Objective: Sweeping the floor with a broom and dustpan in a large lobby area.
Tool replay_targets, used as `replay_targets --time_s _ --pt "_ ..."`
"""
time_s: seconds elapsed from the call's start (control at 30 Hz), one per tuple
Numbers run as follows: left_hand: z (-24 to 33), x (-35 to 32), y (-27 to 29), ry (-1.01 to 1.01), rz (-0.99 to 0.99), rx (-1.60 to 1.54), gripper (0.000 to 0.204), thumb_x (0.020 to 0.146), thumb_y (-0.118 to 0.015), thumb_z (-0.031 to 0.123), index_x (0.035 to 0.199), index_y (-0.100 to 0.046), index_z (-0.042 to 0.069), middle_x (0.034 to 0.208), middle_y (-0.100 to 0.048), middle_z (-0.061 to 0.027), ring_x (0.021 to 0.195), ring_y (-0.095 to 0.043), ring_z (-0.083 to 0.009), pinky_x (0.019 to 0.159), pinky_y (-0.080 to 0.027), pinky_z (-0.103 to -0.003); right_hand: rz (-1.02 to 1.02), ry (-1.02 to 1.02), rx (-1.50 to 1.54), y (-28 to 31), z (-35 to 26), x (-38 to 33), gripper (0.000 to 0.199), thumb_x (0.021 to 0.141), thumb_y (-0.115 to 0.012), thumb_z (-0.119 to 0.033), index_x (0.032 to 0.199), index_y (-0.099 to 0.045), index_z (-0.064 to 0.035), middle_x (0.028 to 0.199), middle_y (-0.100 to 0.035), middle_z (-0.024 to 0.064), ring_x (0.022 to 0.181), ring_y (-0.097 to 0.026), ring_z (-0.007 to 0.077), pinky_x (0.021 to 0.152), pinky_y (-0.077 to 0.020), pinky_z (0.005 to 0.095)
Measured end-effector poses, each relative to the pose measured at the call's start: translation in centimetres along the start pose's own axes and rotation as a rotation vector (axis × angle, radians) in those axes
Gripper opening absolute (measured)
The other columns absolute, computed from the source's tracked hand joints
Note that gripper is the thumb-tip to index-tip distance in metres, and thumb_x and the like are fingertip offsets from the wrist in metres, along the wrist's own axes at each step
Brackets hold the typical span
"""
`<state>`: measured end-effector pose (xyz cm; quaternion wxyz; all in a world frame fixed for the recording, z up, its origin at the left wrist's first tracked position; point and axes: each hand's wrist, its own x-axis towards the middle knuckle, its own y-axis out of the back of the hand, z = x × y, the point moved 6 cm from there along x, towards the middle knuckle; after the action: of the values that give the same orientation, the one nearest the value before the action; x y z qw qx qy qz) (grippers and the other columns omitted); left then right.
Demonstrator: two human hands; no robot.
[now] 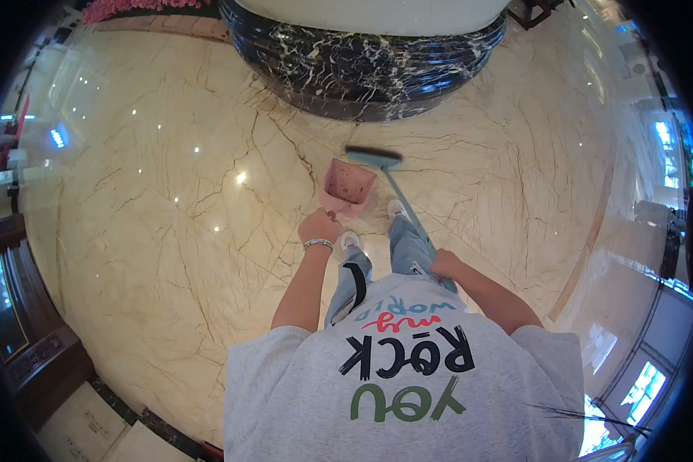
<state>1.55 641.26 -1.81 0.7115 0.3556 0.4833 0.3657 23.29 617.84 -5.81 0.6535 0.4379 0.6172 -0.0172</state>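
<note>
My left hand [319, 228] is closed around the handle end of a pink dustpan [348, 202], whose open side faces away from me. Dark specks lie inside the pan. On the right, my right hand [446, 266] grips the blue-grey stick of a broom [405, 199], close to my thigh. The broom's head, with dark bristles, is just beyond the dustpan and slightly to its right, by the floor. A small gap seems to lie between bristles and pan. My fingers' inner sides are hidden in both grips.
A curved black marble counter base [362, 69] with white veins stands ahead. Glossy cream marble floor [169, 254] spreads around me, reflecting lights. Pink flowers [131, 8] are at the far left; dark wooden furniture [35, 354] stands at the left edge. My white shoes [349, 240] are behind the pan.
</note>
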Motion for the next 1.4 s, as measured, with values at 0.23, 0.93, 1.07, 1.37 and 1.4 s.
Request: replay_targets --time_s 0.23,0.93,1.07,1.37,1.4 --pt "0.0 1.2 0.5 -0.003 -0.024 0.016 0.023 0.070 -0.049 0.026 0.074 -0.058 0.006 0.071 -0.059 -0.0159 0.069 -0.057 -0.0292 0.060 -0.045 -0.038 -0.302 -0.148 0.303 2.6 1.3 -4.9 0.031 0.061 -0.058 -0.011 0.085 -0.049 0.0064 0.073 -0.057 0.0187 0.058 -0.059 0.0236 0.047 -0.0481 0.0319" --pt "-0.5 -2.6 -1.1 0.108 -0.130 -0.053 0.027 0.072 -0.047 0.030 0.082 -0.060 0.009 0.082 -0.060 -0.0130 0.078 -0.057 -0.0272 0.067 -0.045 -0.038 -0.554 0.066 0.340 8.0 7.2 9.0 0.024 0.064 -0.060 -0.021 0.075 -0.059 0.0005 0.072 -0.058 0.0096 0.061 -0.056 0.0193 0.057 -0.0446 0.0337" --pt "-0.2 -3.7 -0.2 0.203 -0.207 -0.074 0.029 0.073 -0.046 0.031 0.085 -0.059 0.008 0.087 -0.059 -0.0129 0.082 -0.056 -0.0264 0.069 -0.044 -0.037 -0.586 0.253 0.233 10.7 4.1 9.6 0.024 0.064 -0.060 -0.022 0.072 -0.059 -0.0001 0.064 -0.056 0.0077 0.053 -0.051 0.0165 0.051 -0.0406 0.0320" --pt "0.1 -3.8 -2.2 0.298 -0.259 -0.186 0.033 0.075 -0.044 0.033 0.086 -0.060 0.005 0.090 -0.058 -0.0151 0.085 -0.056 -0.0282 0.072 -0.044 -0.036 -0.365 0.587 0.282 19.5 -1.9 7.5 0.019 0.064 -0.059 -0.020 0.066 -0.055 -0.0010 0.055 -0.053 0.0085 0.045 -0.049 0.0177 0.045 -0.0398 0.0312" --pt "0.1 -3.7 -2.4 0.274 -0.285 -0.178 0.034 0.075 -0.044 0.033 0.085 -0.060 0.005 0.089 -0.058 -0.0156 0.084 -0.056 -0.0287 0.071 -0.044 -0.036 -0.348 0.594 0.283 20.0 -2.7 7.2 0.019 0.064 -0.059 -0.019 0.066 -0.055 -0.0011 0.055 -0.052 0.0086 0.045 -0.049 0.0178 0.045 -0.0398 0.0312"
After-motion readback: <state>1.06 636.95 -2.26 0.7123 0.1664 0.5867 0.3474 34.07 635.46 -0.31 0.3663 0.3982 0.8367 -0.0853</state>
